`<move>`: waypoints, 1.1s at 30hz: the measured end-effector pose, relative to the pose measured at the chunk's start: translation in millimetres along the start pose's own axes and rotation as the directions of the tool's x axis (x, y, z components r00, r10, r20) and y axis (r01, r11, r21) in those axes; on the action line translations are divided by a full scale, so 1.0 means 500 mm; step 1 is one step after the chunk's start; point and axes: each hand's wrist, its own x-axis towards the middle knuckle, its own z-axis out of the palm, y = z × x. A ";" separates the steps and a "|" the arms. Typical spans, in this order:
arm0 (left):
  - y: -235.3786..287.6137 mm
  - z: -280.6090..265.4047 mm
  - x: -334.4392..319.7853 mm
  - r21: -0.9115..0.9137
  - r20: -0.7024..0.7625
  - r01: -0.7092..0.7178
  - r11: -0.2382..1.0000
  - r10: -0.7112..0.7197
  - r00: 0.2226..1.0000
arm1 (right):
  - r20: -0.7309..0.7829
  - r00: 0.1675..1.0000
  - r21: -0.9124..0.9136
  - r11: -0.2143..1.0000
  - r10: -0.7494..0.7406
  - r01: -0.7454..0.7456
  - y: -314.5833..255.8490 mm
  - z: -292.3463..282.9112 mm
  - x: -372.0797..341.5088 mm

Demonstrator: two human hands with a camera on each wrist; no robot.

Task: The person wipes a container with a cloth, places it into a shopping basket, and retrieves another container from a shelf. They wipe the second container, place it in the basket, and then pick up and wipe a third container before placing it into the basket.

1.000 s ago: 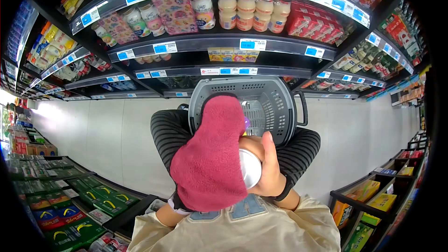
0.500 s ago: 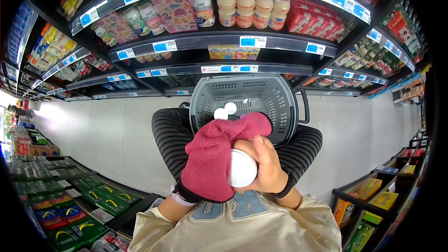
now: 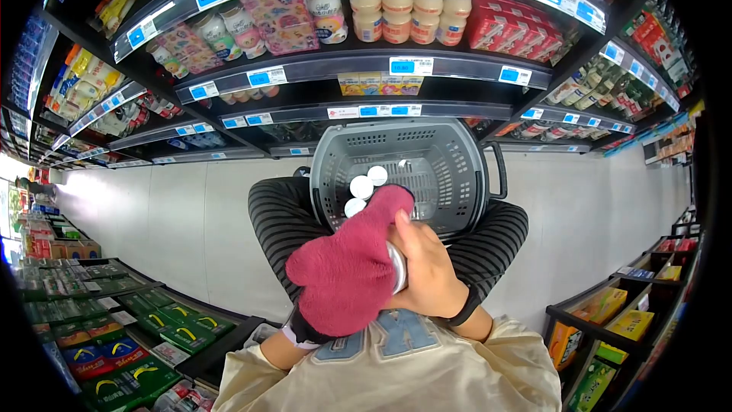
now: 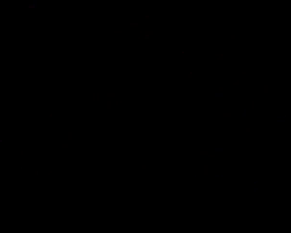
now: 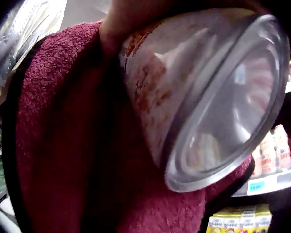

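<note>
In the head view my right hand (image 3: 433, 273) grips a can (image 3: 399, 268) from its right side, with the thumb lying along it. In the right wrist view the can (image 5: 155, 92) is pale with reddish-brown printing, and its shiny metal-rimmed end faces the shelf. A maroon fleecy cloth (image 3: 347, 271) with black edging covers my left hand and lies against the can's left side. That hand's fingers are hidden under it, so I cannot tell how they are bent. The left wrist view is black. Cans with round white tops (image 3: 361, 187) stand in the grey basket (image 3: 450, 160) ahead.
The basket sits on the floor (image 3: 179, 206) between striped-trousered legs (image 3: 278, 225), its handle (image 3: 497, 172) at the right. Just beyond it rise shelves (image 3: 320, 72) with bottles (image 3: 396, 11) and red boxes (image 3: 511, 27). Low racks with green cartons (image 3: 137, 381) and yellow boxes (image 3: 625, 326) flank the person.
The cloth has shifted and folded around the can, baring white-topped cans in the basket. The held can has tipped, so its end shows less to the head camera than half a second ago.
</note>
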 end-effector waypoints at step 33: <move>-0.150 0.023 -0.002 -0.698 0.113 0.059 0.714 0.028 0.993 | -0.098 0.974 0.192 0.956 -0.204 0.220 0.008 0.063 0.060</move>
